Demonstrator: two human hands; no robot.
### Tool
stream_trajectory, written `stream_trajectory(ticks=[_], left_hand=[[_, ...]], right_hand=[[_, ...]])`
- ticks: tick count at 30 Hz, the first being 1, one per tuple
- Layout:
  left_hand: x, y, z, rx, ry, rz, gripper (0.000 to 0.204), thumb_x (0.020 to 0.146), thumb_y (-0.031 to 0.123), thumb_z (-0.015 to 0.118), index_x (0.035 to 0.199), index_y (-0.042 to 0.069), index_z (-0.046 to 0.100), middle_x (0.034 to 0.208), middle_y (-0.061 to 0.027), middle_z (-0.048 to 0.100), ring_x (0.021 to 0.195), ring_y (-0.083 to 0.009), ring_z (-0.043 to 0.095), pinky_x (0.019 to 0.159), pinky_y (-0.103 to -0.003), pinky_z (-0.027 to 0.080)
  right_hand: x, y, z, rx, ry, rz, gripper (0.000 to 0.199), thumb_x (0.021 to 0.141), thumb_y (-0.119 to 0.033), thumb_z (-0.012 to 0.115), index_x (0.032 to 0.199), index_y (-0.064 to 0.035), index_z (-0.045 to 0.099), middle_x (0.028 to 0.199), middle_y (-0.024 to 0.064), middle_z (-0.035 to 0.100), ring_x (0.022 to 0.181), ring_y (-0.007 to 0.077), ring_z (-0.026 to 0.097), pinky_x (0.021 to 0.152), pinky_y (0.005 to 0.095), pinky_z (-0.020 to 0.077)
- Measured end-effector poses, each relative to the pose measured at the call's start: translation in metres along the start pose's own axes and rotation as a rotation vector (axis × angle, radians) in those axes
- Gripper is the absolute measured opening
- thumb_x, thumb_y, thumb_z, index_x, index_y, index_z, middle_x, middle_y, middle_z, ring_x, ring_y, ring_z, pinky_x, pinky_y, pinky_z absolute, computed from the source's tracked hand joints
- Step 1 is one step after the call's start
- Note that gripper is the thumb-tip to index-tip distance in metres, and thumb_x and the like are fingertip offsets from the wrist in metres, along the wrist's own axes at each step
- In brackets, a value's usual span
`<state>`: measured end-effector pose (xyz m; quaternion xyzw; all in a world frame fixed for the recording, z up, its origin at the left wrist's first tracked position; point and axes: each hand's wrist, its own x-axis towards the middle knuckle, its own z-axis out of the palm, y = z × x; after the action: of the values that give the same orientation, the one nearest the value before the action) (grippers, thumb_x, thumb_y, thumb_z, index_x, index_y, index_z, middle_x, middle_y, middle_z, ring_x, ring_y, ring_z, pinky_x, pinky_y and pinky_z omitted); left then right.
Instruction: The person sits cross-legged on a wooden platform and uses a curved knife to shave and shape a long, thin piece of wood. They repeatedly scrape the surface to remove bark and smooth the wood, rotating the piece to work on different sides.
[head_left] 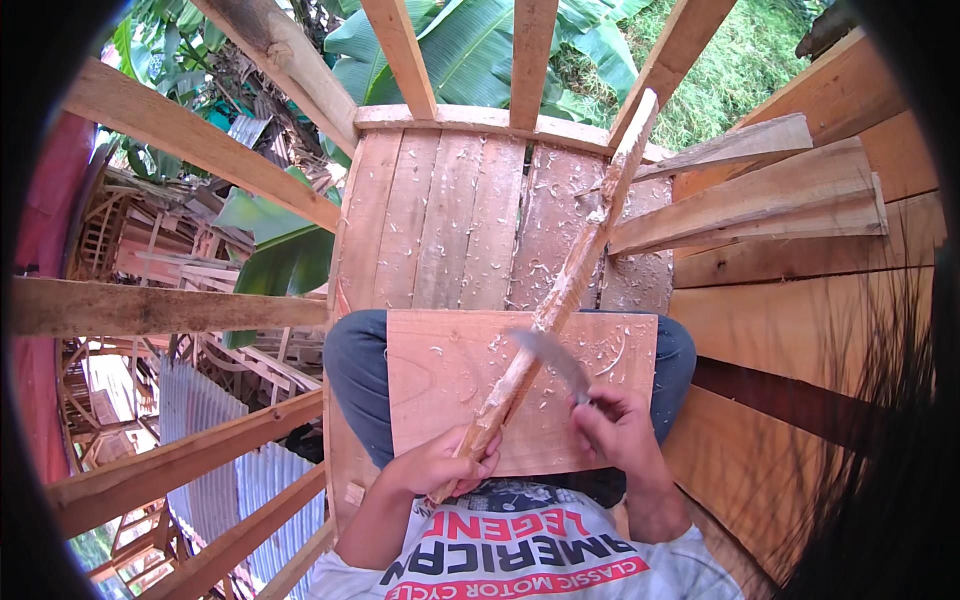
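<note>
On my left, wooden bars (170,308) line the plank floor (400,210) I sit on. My left hand (455,465) has its fingers wrapped around the near end of the stick (573,280), which slants up and away to the right, over the board (440,390) across my lap and out above the floor. Pale scraped patches show along its near and middle parts, with darker, rougher stretches among them, so I judge the paring well begun but unfinished. Shavings (617,352) lie scattered over board and floor, which suggests a fair amount is already cut away. The knife (560,358) crosses the stick above the board; I cannot tell whether its edge is biting. My right hand (620,430) has its fingers closed on the handle. The darker stretches seem to be what is left. Farther right, beyond the stick, are loose planks (750,205).
</note>
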<state>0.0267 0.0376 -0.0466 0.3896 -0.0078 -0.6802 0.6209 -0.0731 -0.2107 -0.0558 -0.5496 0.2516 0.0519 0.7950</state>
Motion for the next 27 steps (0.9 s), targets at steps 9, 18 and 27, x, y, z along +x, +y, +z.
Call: stream_trajectory(ticks=[9, 18, 27], left_hand=[[0.000, -0.002, -0.001, -0.005, -0.013, 0.022, 0.027, 0.079, 0.012, 0.060, 0.095, 0.006, 0.038, 0.074, -0.0045, 0.046, 0.048, -0.0096, 0.046, 0.043, -0.023, 0.038], [-0.001, -0.005, -0.005, -0.082, -0.042, -0.009, 0.028, 0.081, 0.011, 0.060, 0.095, 0.006, 0.037, 0.073, -0.0036, 0.045, 0.049, -0.0095, 0.046, 0.043, -0.023, 0.038], [-0.002, -0.005, -0.005, -0.115, -0.084, 0.015, 0.028, 0.082, 0.012, 0.061, 0.096, 0.007, 0.037, 0.073, -0.0031, 0.045, 0.049, -0.0095, 0.046, 0.043, -0.023, 0.038]], right_hand=[[-0.008, -0.006, -0.006, -0.098, -0.351, 0.220, 0.014, 0.094, -0.005, 0.062, 0.105, 0.0038, 0.065, 0.074, 0.0037, 0.062, 0.053, 0.0058, 0.054, 0.042, 0.0207, 0.0396], [-0.005, 0.002, -0.002, -0.024, -0.196, 0.145, 0.012, 0.091, -0.002, 0.062, 0.101, 0.0041, 0.065, 0.070, 0.0042, 0.061, 0.050, 0.0090, 0.054, 0.042, 0.0225, 0.0414], [0.013, -0.010, -0.006, 0.204, 0.252, -0.094, 0.015, 0.094, -0.007, 0.062, 0.105, 0.0025, 0.065, 0.072, -0.0003, 0.060, 0.054, 0.0047, 0.054, 0.044, 0.0197, 0.0399]])
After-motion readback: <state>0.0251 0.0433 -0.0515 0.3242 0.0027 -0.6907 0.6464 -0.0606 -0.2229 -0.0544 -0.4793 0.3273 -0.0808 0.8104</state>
